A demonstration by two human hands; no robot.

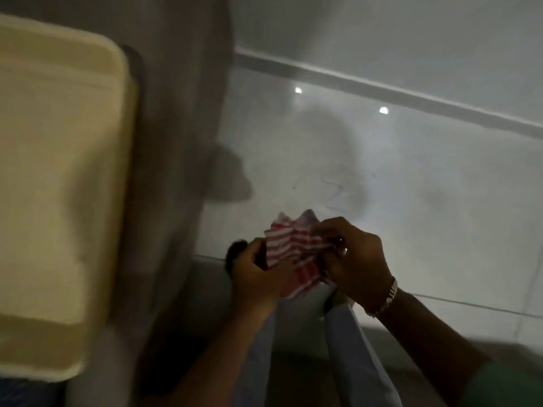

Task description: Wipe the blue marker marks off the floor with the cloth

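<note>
A red-and-white striped cloth (293, 251) is bunched up in the air between both my hands, above the pale tiled floor (411, 201). My left hand (255, 274) grips its left and lower part. My right hand (352, 257), with a bracelet on the wrist, pinches its right edge. Faint blue marker marks (333, 192) show on the floor just beyond the cloth, with another thin stroke further left. The picture is blurred and dim.
A cream cushioned seat or lid (58, 186) fills the left side, next to a grey upright panel (182, 142). A grey skirting strip (411, 98) runs along the wall at the back. My light trouser legs (346, 348) are below the hands.
</note>
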